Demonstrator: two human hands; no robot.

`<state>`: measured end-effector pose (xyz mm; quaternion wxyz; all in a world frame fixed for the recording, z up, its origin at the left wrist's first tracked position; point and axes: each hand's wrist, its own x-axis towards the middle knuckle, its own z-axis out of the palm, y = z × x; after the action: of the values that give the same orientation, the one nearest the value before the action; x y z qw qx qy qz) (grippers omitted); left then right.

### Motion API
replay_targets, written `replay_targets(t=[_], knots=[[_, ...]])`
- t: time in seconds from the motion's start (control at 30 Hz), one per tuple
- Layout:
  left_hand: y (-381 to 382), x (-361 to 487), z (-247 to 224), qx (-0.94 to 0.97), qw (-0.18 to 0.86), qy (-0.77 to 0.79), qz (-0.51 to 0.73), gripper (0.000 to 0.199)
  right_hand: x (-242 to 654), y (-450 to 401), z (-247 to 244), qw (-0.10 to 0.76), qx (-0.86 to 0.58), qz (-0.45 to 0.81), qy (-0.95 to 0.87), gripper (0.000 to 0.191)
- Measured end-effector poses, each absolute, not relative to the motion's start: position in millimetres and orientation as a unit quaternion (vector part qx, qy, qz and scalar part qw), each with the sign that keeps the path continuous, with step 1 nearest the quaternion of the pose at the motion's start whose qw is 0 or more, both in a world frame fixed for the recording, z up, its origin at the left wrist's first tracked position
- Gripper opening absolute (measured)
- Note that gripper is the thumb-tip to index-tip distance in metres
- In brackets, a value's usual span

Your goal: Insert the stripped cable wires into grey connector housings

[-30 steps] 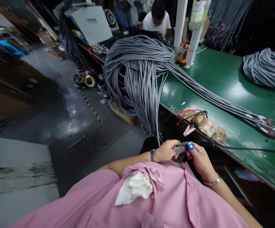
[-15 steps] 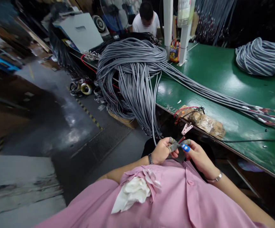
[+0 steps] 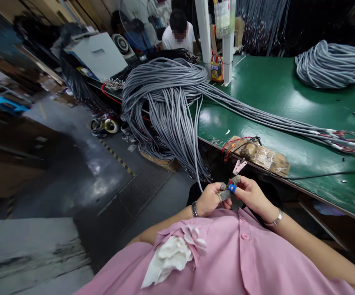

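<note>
A grey cable runs down from the large bundle into my left hand, whose taped fingers are closed around its end. My right hand, with blue tape on the thumb, pinches at the thin wires coming out of that end. The two hands meet low in front of my pink shirt, fingertips nearly touching. Most of the wire ends are hidden by the fingers. Just above the hands, a pink clip hangs at the table edge beside a tape-wrapped wooden block.
A heavy bundle of grey cables drapes over the edge of the green table. Another coil lies at the far right. A person in white sits behind. White posts stand on the table, a small bag beside them.
My right fingers have shifted on the wires, and the red and dark ends that stuck up are now mostly covered. The left hand keeps its hold. The view has tilted slightly.
</note>
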<state>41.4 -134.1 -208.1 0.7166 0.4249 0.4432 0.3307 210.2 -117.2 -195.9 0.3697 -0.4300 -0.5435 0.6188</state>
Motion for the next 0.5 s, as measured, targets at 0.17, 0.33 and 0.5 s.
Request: replay_targets(t=[0.17, 0.33, 0.5], knots=[[-135, 47, -211, 0.368, 0.683, 0.455, 0.437, 0.041, 201, -121, -195, 0.415, -0.469, 0.632, -0.456, 0.021], [-133, 48, -214, 0.345, 0.693, 0.456, 0.439, 0.04, 201, -121, -199, 0.428, -0.457, 0.638, -0.449, 0.023], [-130, 49, -211, 0.354, 0.673, 0.468, 0.451, 0.036, 204, -118, -206, 0.429, -0.452, 0.635, -0.457, 0.027]])
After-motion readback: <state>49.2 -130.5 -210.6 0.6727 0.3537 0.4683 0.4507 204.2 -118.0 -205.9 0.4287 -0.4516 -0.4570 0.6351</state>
